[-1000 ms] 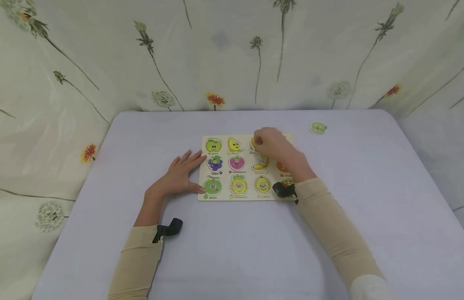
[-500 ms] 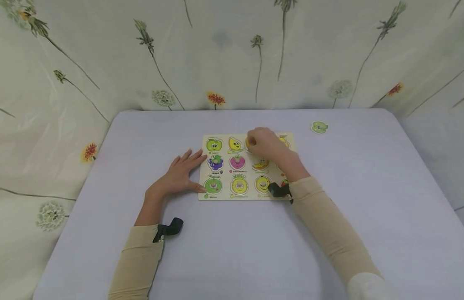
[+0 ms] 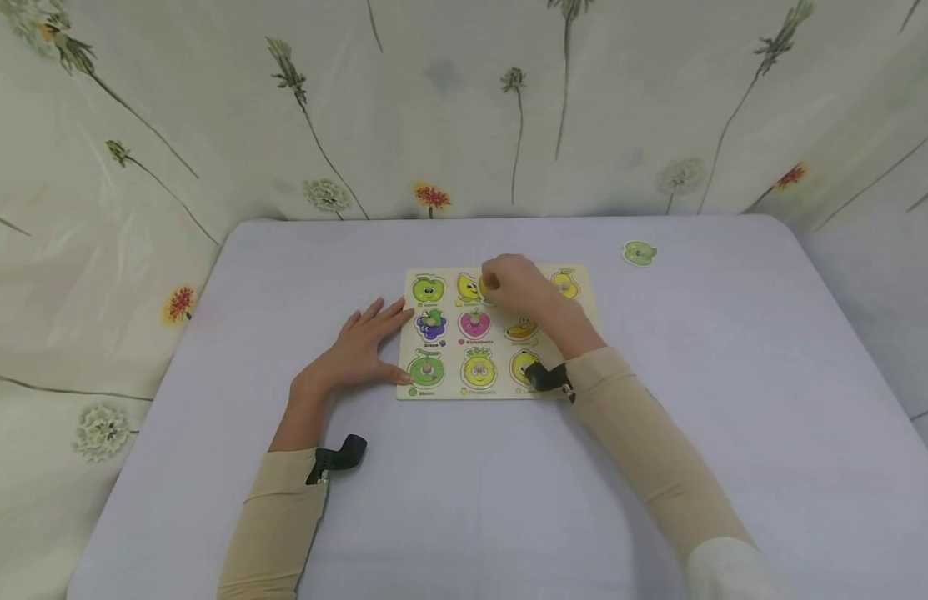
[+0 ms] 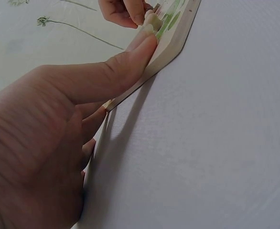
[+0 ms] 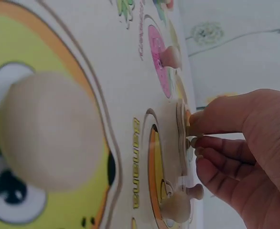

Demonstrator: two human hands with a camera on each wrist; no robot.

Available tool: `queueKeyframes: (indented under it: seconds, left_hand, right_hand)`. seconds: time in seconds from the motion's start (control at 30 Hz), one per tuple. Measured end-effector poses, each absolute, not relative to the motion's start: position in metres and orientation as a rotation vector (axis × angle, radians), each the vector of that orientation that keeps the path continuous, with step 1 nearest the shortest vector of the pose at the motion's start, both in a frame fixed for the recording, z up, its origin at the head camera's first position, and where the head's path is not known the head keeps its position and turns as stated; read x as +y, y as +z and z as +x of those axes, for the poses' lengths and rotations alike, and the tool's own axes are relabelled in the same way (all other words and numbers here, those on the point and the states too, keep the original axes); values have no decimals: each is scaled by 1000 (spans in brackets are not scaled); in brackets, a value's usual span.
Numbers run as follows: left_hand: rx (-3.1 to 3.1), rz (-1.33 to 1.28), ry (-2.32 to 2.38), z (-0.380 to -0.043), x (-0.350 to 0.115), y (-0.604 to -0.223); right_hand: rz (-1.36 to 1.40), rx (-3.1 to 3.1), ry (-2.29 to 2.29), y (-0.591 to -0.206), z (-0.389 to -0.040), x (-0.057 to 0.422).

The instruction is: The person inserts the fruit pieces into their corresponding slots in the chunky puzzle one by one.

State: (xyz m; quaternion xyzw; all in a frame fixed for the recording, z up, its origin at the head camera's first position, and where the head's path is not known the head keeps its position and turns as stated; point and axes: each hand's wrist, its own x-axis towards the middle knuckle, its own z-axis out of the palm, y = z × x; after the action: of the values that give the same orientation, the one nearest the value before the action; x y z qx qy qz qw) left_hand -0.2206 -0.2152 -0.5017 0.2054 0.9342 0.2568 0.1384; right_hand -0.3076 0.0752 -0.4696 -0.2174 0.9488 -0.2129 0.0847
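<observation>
A wooden fruit puzzle board lies flat on the table, its printed fruits in rows. My left hand has its fingers spread along the board's left edge; in the left wrist view the thumb rests on the board's rim. Over the top row, my right hand pinches a yellow fruit puzzle piece by its knob. In the right wrist view that piece is edge-on, raised above the board, so its fruit cannot be told. Beside it, the mango picture is partly covered by the hand.
A loose green apple puzzle piece lies on the white table beyond the board's right end. Knobbed pieces sit in the board, among them the strawberry, melon and pear. A flowered cloth hangs behind.
My right hand has moved left along the top row with the yellow piece, toward the mango picture, uncovering the pear piece. The left hand stays in place.
</observation>
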Motion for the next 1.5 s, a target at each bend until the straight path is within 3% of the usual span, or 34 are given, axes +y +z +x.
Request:
queueKeyframes:
  seconds: [1.5]
  left_hand:
    - [2696,571,739,-224,-219,-508]
  right_hand:
    - [-743,2808,-604,-470,-317,48]
